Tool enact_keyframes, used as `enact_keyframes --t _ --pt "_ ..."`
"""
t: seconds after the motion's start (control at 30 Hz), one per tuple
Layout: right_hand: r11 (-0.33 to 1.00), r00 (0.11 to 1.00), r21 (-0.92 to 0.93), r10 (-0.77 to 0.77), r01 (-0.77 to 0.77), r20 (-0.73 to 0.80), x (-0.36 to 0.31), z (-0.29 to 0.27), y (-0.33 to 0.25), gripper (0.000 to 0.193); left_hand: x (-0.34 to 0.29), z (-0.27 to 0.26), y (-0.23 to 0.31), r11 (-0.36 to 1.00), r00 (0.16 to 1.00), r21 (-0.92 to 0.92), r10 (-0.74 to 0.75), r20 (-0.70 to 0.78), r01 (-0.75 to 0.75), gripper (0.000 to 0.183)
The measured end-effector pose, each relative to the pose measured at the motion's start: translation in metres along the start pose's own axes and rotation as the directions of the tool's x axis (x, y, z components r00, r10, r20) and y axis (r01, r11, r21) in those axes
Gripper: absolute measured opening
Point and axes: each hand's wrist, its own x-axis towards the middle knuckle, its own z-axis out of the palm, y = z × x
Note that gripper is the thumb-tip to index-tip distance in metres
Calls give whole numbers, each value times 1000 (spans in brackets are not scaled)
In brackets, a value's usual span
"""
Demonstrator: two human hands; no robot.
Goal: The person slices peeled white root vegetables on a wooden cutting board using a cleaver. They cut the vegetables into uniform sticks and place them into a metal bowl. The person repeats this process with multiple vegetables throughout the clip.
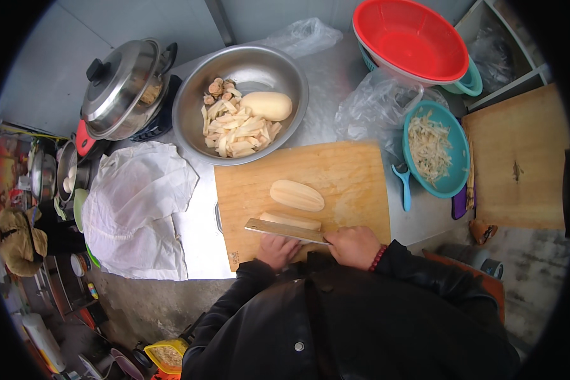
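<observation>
My right hand (pixel 356 247) is closed round the handle of a cleaver (pixel 285 230), whose blade lies across the cutting board from right to left. Just beyond the blade shows part of a pale peeled lotus root piece (pixel 291 219); the blade hides the rest. My left hand (pixel 278 251) is closed, fingers curled close to the near side of the blade, apparently steadying the piece, though the contact is hidden. Farther up the wooden cutting board (pixel 354 168) lies a lotus root half (pixel 297 195) with lengthwise grooves.
Behind the board, a steel bowl (pixel 178 120) holds a whole peeled root (pixel 267 106) and cut pieces. At right are a teal basin (pixel 464 152) of shreds, a blue peeler (pixel 403 189) and a red basin (pixel 411 38). White cloth (pixel 136 206) and a lidded pot (pixel 123 88) stand left.
</observation>
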Motion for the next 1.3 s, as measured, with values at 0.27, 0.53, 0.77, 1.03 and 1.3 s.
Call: enact_keyframes --t 0.27,0.53,0.77,1.03,1.3 --pt "999 997 -6 45 -45 61 4 2 -5 15 -1 4 -1 1000 1000 10 -3 3 3 25" --pt "993 984 -82 98 -86 151 12 2 -11 15 -3 4 -4 997 999 65 49 10 -49 29" --pt "986 946 -70 164 -150 280 26 -2 -10 14 -27 19 -16 997 995 -24 74 67 -72 34" --pt "983 933 -25 183 -184 309 62 28 -4 22 -32 25 -26 960 975 169 218 43 -222 46" --pt "990 973 -25 139 -137 183 48 41 7 21 -15 14 -15 990 992 70 119 31 -121 47"
